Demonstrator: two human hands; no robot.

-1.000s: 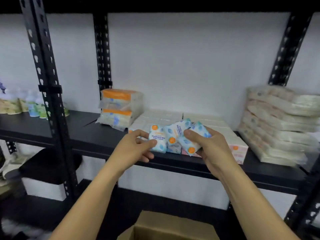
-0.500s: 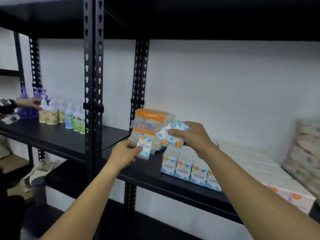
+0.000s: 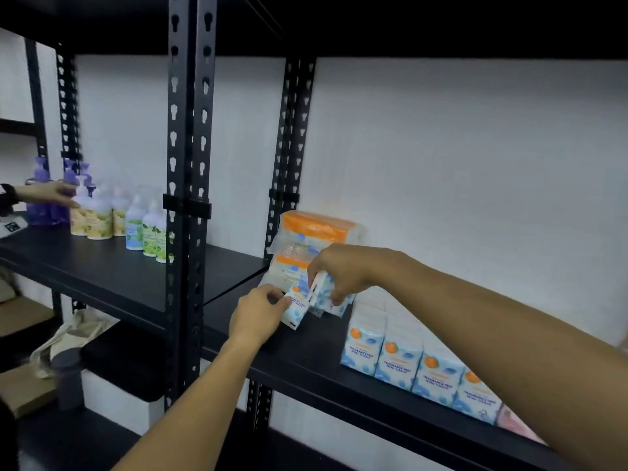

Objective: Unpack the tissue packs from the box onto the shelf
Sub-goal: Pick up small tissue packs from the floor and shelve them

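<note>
My left hand (image 3: 259, 313) grips one small blue-and-white mini tissue pack (image 3: 296, 309), tilted, its lower end on the black shelf (image 3: 306, 355). My right hand (image 3: 339, 271) holds a bunch of the same packs (image 3: 331, 299) from above, just right of it and low over the shelf. A row of upright mini tissue packs (image 3: 418, 367) stands along the shelf's front edge to the right. The box is out of view.
Orange-topped wrapped tissue bundles (image 3: 317, 239) are stacked behind my hands. A black upright post (image 3: 190, 198) stands to the left. Bottles (image 3: 136, 222) line the left shelf, where another person's hand (image 3: 47, 195) reaches. A pink pack (image 3: 516, 426) sits at the row's right end.
Both hands have come down from mid-air to the shelf surface with their packs, and the view has drawn closer to the shelf and shifted left.
</note>
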